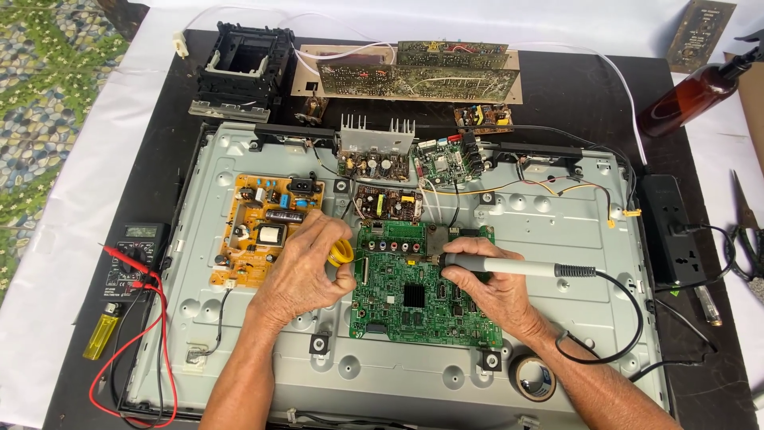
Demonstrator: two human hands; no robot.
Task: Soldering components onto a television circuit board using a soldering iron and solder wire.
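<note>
At the far left we see a black multimeter (135, 259) with red leads. Our left hand (306, 267) pinches a small yellow spool (342, 252) just beside the green circuit board (414, 306). Our right hand (485, 291) is closed around a grey soldering iron (509, 267), lying across this board's upper part, tip pointing left.

The multimeter (134, 259), a dark box at the left edge of the grey metal panel (557, 263), has a small rectangular screen (142, 232) near its top, pale grey-green in a black frame. At the far right corner beyond the panel lies a brown rectangular label plate (700, 33) with pale print and a few round marks. Just right of the panel's upper corner, a brown bottle (691, 97) lies tilted; no label shows on it.
</note>
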